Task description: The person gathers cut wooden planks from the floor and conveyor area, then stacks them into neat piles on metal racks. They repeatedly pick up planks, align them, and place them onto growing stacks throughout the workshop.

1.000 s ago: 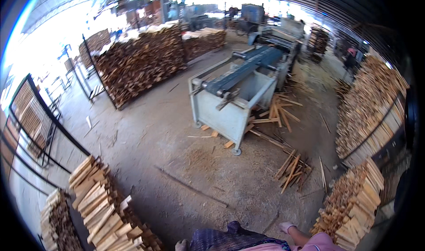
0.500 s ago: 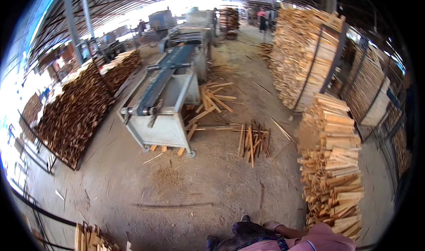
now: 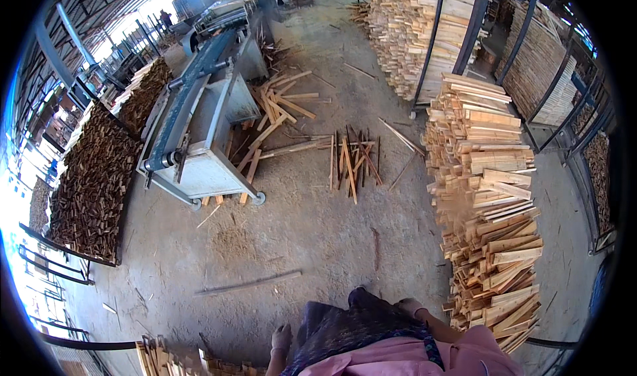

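Hands were seen empty at the person's sides: the left hand hung loosely open, the right hand blurred, its grip indiscernible. Nearest the right hand was a tall stack of pale sawn wooden slats, their long axes running crosswise.

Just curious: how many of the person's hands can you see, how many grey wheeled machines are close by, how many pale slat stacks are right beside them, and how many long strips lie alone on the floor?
Hands: 2 (left hand, right hand)
Grey wheeled machine: 1
Pale slat stack: 1
Long strip: 1
Total: 5
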`<action>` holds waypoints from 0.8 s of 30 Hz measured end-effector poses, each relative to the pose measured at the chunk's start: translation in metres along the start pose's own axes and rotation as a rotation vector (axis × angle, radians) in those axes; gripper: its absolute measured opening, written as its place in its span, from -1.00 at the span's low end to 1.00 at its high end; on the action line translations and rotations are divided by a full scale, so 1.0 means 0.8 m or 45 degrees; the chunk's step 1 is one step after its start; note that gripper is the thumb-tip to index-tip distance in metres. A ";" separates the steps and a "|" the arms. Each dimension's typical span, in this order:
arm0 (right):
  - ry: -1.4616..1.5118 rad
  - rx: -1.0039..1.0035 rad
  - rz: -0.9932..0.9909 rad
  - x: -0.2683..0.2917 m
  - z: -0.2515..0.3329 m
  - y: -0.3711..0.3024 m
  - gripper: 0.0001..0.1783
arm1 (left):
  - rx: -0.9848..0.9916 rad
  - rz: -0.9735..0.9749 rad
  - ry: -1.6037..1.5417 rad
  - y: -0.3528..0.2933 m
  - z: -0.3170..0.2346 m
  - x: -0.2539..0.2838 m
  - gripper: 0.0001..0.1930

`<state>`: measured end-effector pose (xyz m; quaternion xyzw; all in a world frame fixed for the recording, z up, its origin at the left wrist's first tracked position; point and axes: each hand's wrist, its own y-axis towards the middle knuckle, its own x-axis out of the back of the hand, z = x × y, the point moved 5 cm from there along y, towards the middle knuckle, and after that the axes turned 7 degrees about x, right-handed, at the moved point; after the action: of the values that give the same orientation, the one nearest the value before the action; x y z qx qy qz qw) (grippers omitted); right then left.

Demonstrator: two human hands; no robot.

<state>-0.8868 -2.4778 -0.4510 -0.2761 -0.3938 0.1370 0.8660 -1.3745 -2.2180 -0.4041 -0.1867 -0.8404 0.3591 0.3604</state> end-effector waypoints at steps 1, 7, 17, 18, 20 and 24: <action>-0.013 -0.029 0.012 0.001 -0.017 -0.004 -0.63 | 0.097 -0.012 -0.054 0.005 -0.038 -0.010 -0.54; 0.509 -0.481 -0.163 0.082 -0.080 0.003 -0.63 | -0.015 -0.004 0.097 0.098 -0.013 -0.057 -0.54; 1.172 -0.913 -0.377 0.142 -0.091 0.040 -0.61 | -0.470 0.411 1.026 0.200 -0.110 -0.090 -0.52; 1.164 -0.931 -0.348 0.149 -0.090 0.048 -0.61 | -0.534 0.422 0.998 0.226 -0.134 -0.097 -0.54; 1.292 -1.048 -0.333 0.173 -0.074 0.066 -0.71 | -0.623 0.439 0.945 0.280 -0.169 -0.101 -0.57; 0.365 -0.171 -0.119 0.255 -0.050 0.121 -0.74 | -0.393 0.296 0.615 0.348 -0.310 -0.076 -0.74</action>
<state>-0.7256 -2.3212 -0.4056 -0.3315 -0.2870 0.0289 0.8983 -1.1352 -1.9491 -0.5190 -0.4141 -0.7481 0.2115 0.4735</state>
